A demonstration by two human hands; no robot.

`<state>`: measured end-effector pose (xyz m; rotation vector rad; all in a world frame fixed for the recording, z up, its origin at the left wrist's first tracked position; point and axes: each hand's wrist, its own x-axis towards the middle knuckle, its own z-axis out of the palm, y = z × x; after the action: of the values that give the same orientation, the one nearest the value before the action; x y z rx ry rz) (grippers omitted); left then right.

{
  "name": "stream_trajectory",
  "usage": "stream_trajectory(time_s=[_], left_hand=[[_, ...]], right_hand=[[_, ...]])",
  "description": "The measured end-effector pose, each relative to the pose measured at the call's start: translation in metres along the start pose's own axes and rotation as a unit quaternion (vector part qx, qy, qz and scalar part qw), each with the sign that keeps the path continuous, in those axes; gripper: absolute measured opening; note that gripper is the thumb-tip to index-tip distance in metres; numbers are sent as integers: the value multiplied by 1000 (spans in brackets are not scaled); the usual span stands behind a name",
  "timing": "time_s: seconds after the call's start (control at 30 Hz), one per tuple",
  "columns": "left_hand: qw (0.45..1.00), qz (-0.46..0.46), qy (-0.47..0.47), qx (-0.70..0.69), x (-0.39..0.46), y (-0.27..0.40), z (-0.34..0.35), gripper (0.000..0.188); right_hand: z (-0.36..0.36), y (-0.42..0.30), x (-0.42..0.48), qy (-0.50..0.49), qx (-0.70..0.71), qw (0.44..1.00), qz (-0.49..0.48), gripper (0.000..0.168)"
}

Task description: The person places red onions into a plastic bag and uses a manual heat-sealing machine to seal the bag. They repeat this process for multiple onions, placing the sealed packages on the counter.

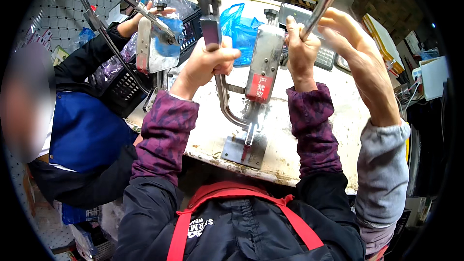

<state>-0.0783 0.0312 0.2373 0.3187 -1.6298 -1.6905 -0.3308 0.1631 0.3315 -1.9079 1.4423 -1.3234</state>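
In front of me a hand-lever press stands on a metal base plate. Its grey metal housing bears a red label with writing. My left hand is closed around an upright metal bar just left of the housing. That bar curves at its foot toward the press's stem. To the right of the housing, my right hand grips the lower part of a slanted lever rod, thumb pointing up. Purple patterned sleeve covers are on both my forearms.
Another person's hand in a grey sleeve reaches in beside the rod. At left, a co-worker touches a second press by a black crate. Behind my press lie a blue plastic bag and a scale on the white table.
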Motion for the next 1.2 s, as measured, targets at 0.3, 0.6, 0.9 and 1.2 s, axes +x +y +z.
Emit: stream_trajectory(time_s=[0.3,0.6,0.9,1.2], left_hand=[[991,-26,18,129,-39,-13,-26,54],[975,-21,57,216,-84,-106,-57,34],[971,45,17,233,-80,-104,-60,16],[987,12,29,156,-78,-116,-59,14]], right_hand=[[-38,24,-61,119,84,986,84,43],[102,160,-102,212,94,952,200,31],[107,151,-194,248,124,926,257,13],[67,187,-244,370,11,881,295,46]])
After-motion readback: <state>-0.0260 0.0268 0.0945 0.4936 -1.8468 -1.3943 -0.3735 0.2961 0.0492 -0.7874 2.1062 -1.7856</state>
